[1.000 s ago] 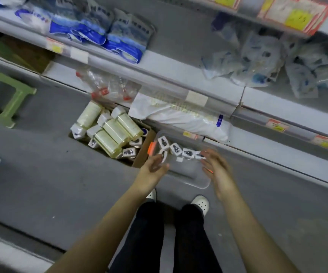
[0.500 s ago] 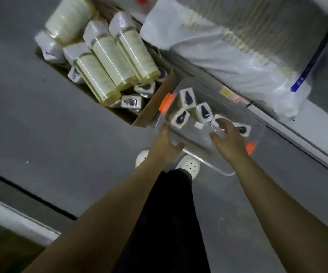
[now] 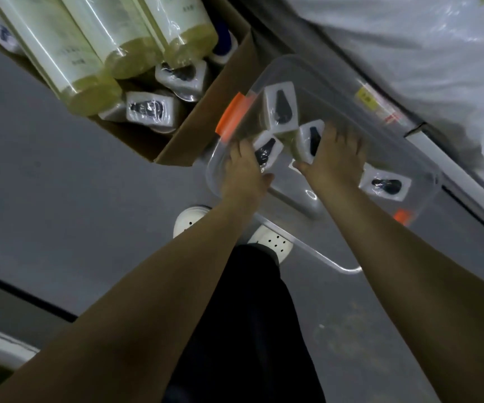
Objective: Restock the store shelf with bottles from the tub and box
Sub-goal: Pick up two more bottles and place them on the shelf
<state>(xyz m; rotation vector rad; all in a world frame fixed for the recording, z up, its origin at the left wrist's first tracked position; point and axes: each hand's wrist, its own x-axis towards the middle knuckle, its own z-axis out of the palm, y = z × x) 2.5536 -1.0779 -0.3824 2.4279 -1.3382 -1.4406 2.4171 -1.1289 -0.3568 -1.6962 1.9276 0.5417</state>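
Grey floor (image 3: 60,184) in a store aisle, shot from above, frame tilted and a bit soft. Clear tub (image 3: 307,245) sits on the floor at the foot of the shelf base (image 3: 453,175), with an orange latch (image 3: 230,117) on its left end and a second latch (image 3: 402,216) on the right end. Four shrink-wrapped white-capped bottles stand in it.

Left hand (image 3: 243,170) is inside the tub at the left end and holds the near-left bottle (image 3: 265,151). Thumb is on the near side and the fingers on the left side; fingertips are hidden. Right hand (image 3: 334,158) is in mid-tub and holds the middle bottle (image 3: 309,141). That bottle sits in the crook of the hand, with the thumb below it and the fingers reaching past its right side. The two held bottles are just beside each other.

Far bottle (image 3: 281,107) stands just beyond both hands, near the left latch, with no hand on it. Right bottle (image 3: 385,184) is just right of the right wrist, apart from the hand.

Cardboard box (image 3: 206,117) touches the tub's left end. Big yellowish bottles (image 3: 75,53) lie across its top, and smaller capped bottles (image 3: 150,112) stand under them.

White plastic sack (image 3: 409,39) is at top right, behind the tub. White shoes (image 3: 272,242) and dark trousers (image 3: 243,315) show below the hands, shoes at the tub's near rim.
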